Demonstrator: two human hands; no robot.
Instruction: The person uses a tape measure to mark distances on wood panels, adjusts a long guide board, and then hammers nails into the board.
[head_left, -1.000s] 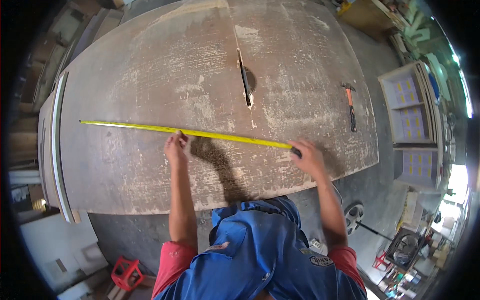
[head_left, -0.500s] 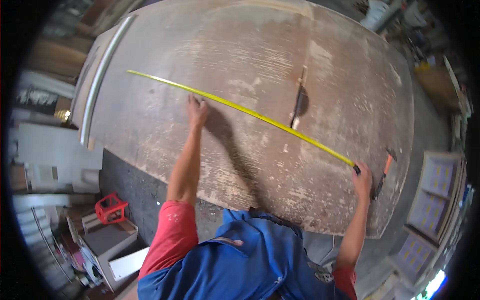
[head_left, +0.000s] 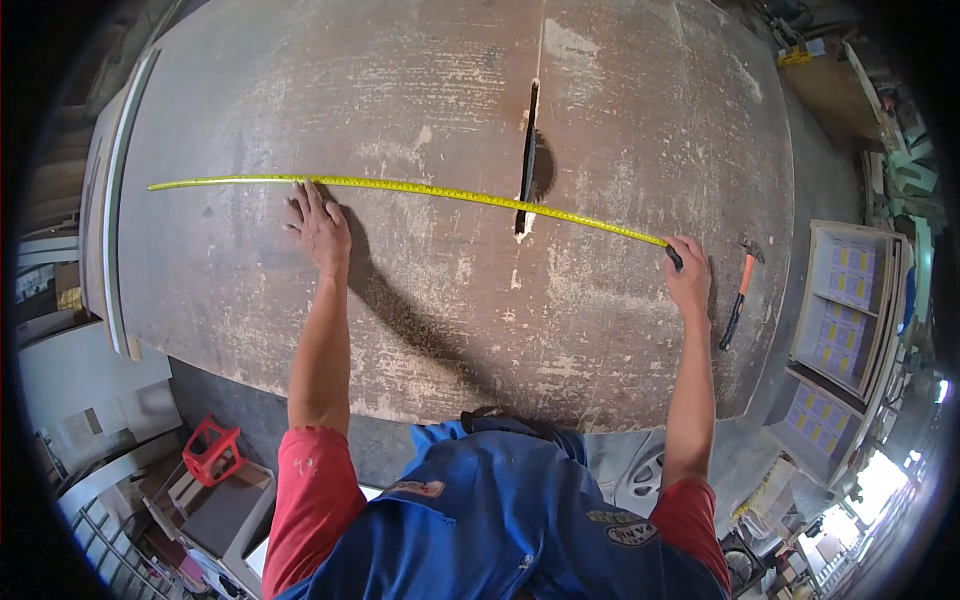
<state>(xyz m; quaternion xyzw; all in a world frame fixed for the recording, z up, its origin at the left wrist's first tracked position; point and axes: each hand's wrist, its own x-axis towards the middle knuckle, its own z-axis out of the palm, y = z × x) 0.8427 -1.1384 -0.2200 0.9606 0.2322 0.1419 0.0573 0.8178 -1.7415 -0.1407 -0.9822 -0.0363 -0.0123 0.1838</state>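
A yellow tape measure [head_left: 430,190] is pulled out sideways across the worn brown wooden table [head_left: 420,300]. My right hand [head_left: 688,278] is closed around its dark case at the right end. Out to the left, my left hand [head_left: 320,230] has its fingers spread, fingertips at the lower edge of the blade, the thumb side toward the table middle. The tape's free end lies near the left side of the table, short of a long metal-edged rail. Under the tape, a dark saw blade [head_left: 529,150] stands in a slot in the tabletop.
A claw hammer [head_left: 741,295] with an orange and black handle lies right of my right hand. The pale rail [head_left: 118,200] runs along the left edge. A red plastic stool [head_left: 212,450] stands on the floor at lower left, shelved cabinets [head_left: 845,300] at right.
The whole view has turned, so the tape looks more level. My left hand has opened out, its fingers now spread at the tape. My right hand keeps hold of the case.
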